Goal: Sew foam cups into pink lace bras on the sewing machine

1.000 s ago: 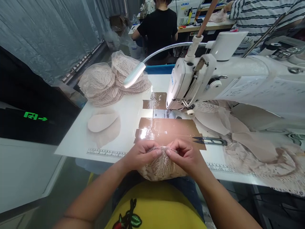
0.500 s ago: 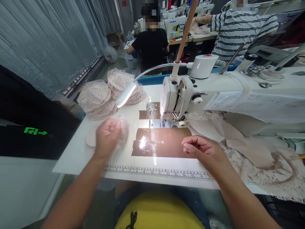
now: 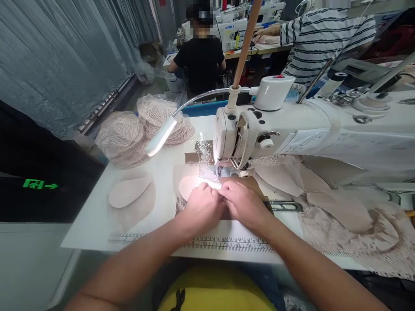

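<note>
My left hand [image 3: 202,207] and my right hand [image 3: 244,203] rest side by side on the white table [image 3: 97,220], just in front of the needle of the white sewing machine [image 3: 259,125]. Their fingers are curled and pressed onto a pale beige cup-shaped fabric piece [image 3: 188,186] under the lamp's glare. What the right fingers pinch is hidden. Brown glossy tape [image 3: 197,157] covers the table around the needle plate.
A pile of lace cups [image 3: 129,134] sits at the back left, and a flat beige pad [image 3: 129,191] lies at the left. Thread snips [image 3: 285,206] lie right of my hands. Lace and beige fabric [image 3: 353,216] heap at the right. Two people work at machines behind.
My left hand left the pad at the left and came to the needle area with a beige piece. My right hand moved in to meet it.
</note>
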The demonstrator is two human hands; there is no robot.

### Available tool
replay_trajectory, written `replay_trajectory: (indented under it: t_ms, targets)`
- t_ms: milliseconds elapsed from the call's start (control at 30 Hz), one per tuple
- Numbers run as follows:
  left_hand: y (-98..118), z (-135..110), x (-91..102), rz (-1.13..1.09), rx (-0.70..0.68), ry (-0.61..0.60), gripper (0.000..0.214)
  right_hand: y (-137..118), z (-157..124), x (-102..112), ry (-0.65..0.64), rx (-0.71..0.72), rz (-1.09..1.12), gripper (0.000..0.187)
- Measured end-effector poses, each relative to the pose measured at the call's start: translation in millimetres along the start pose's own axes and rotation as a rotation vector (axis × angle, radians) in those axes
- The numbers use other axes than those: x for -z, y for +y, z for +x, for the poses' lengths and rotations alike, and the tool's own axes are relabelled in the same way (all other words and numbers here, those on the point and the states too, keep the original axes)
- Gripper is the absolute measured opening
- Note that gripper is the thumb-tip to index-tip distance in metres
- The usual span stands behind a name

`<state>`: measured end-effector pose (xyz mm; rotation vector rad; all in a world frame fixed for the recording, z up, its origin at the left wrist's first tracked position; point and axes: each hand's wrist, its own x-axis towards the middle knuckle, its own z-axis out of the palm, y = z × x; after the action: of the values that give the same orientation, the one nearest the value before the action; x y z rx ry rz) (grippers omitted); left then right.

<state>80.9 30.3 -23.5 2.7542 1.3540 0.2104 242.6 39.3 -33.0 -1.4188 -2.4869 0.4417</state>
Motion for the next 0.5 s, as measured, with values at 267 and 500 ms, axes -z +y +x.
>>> replay_trajectory:
  t_ms: [267,500]
  targets:
    - [-37.4,8.7,-8.9,-0.272,-0.1,0.156,0.025,-0.4,2.5,-13.3,0.045,-0.05,-0.288,0.041]
    - [-54.9,28.0,-18.3,-0.205,-0.212,0.155,0.031,-0.9,13.2,-12.7,0.026,-0.13,-0.299,0.044]
